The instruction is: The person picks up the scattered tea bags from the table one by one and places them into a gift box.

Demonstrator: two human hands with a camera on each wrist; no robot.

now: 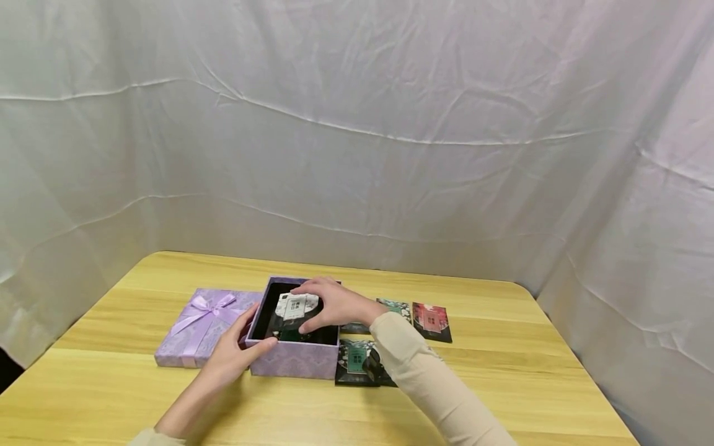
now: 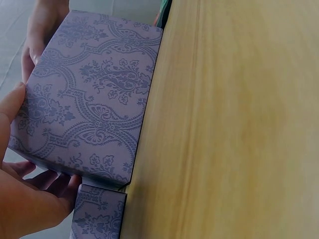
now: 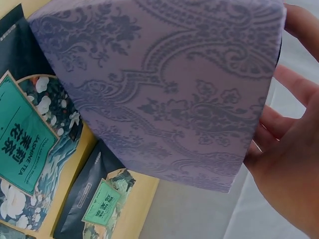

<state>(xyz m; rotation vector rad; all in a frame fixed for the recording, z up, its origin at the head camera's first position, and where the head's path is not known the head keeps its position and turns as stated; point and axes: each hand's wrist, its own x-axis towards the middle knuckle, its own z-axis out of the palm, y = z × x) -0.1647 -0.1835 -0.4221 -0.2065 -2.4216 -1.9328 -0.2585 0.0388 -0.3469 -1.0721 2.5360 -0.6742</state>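
Note:
A lilac patterned gift box (image 1: 295, 360) stands uncovered on the table, its inside dark. My left hand (image 1: 227, 352) grips its near left corner, thumb at the front rim and fingers along the left wall; the left wrist view shows these fingers (image 2: 57, 184) curled against the side. Inside the box, my right hand (image 1: 334, 305) holds a dark tea packet with a white label (image 1: 294, 308), thumb at the near side and fingers at the far side. A bit of green shows below that packet. In the right wrist view the box wall hides the right fingertips.
Left of the box lies its lilac lid (image 1: 175, 337) with a ribbon bow. To the right lie several tea packets: a green-labelled one (image 1: 355, 359) close by the box, a red one (image 1: 431, 321) farther out. The right wrist view shows a jasmine tea packet (image 3: 25, 134). Pale cloth (image 1: 357, 186) hangs behind.

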